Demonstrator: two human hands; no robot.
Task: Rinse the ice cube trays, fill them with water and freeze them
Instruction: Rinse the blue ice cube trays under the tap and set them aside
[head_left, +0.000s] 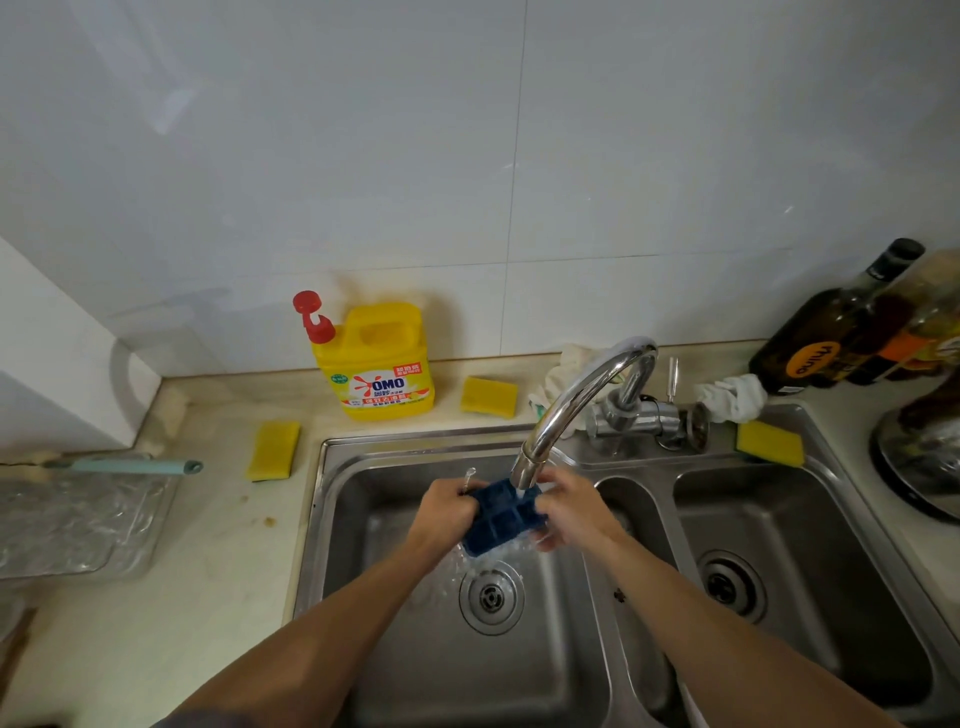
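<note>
Rinsing at the sink (363, 649), in its left basin, past a sponge (274, 450) and soap bottle (382, 364) standing unused on the counter (228, 519) to the left. Gripping with the left hand (447, 506), fingers curled round the left edge of the tray (501, 522). Blue, held tilted above the drain (491, 597), right under the tap (582, 395), touching its spout or just short of it, with water splashing off the lower end. Holding likewise with the right hand (569, 512), fingers curled on the right edge, lower fingertips blurred by spray.

Probably an early stage, with filling and freezing not yet done, and only one tray in sight.

To rinse well:
- Grip firmly on both sides, the wet tray being likely slippery.
- Shift it sideways to bring every cell under the stream.
- Tip it toward the drain to empty.
- Stay low in the basin to limit splashing onto the counter.
</note>
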